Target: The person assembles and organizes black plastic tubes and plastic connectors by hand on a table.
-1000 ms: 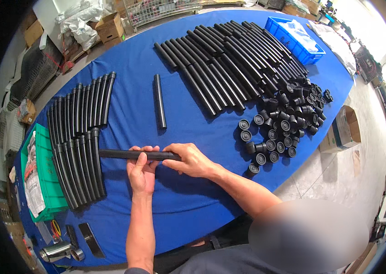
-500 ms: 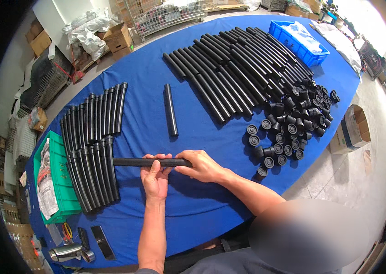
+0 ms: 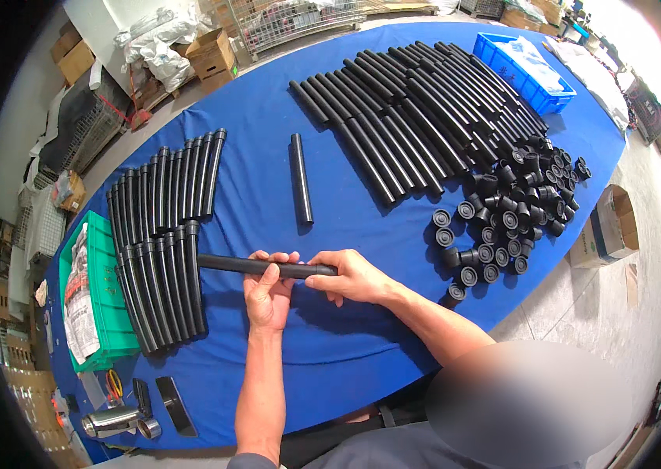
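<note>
Both hands hold one black tube (image 3: 225, 264) roughly level above the blue cloth. My left hand (image 3: 269, 295) is closed around its middle from below, thumb on top. At the tube's right end, my right hand (image 3: 350, 276) grips what looks like a black rubber cap (image 3: 321, 270), partly hidden by the fingers. The tube's left end reaches close to the capped tubes (image 3: 160, 285) laid in two rows on the left. A single loose tube (image 3: 301, 180) lies by itself farther out, beyond my hands.
Many plain tubes (image 3: 393, 117) lie in rows at the far right, beside a pile of black caps (image 3: 502, 227). A blue crate (image 3: 514, 76) stands behind. At left are a green crate (image 3: 111, 313), a phone (image 3: 176, 406), scissors (image 3: 114, 383) and a silver cylinder (image 3: 111, 420).
The held tube has tilted slightly, its left end now a little higher than its right. My right hand has shifted its fingers around the tube's end. The whole view has moved slightly.
</note>
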{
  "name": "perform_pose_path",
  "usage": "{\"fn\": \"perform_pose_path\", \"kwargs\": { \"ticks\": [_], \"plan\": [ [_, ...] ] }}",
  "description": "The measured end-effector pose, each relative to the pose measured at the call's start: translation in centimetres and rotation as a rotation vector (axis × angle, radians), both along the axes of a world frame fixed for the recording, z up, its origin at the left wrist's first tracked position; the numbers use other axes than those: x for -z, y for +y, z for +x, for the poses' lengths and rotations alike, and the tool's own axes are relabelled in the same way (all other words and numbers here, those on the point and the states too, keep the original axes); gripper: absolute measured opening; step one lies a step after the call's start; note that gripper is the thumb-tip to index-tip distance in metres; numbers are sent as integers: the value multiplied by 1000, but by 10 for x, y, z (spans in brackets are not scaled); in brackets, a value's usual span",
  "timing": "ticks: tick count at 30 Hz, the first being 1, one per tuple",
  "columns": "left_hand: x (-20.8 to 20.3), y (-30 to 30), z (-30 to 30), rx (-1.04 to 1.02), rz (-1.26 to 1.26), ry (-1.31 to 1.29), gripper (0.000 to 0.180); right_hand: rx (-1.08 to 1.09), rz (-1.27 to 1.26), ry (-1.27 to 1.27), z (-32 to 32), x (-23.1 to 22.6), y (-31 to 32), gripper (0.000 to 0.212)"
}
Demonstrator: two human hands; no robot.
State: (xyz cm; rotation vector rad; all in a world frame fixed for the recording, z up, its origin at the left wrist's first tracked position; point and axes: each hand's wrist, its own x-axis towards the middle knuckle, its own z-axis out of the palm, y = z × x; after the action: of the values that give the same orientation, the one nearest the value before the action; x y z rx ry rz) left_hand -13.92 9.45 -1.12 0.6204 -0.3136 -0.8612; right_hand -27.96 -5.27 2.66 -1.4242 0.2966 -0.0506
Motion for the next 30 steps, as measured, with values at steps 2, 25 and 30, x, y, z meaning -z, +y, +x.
{"fn": "perform_pose_path", "kwargs": {
  "ticks": [2,25,30],
  "plan": [
    [0,-2,-3,-10,3,-27,24,21,-140,1,-1,0,-1,31],
    [-3,-4,-1,-49,95,79,24,179,-1056,-426,11,10,2,28],
    [-4,1,1,55,-30,33,20,6,95,195,-1,-11,5,27]
  ]
}}
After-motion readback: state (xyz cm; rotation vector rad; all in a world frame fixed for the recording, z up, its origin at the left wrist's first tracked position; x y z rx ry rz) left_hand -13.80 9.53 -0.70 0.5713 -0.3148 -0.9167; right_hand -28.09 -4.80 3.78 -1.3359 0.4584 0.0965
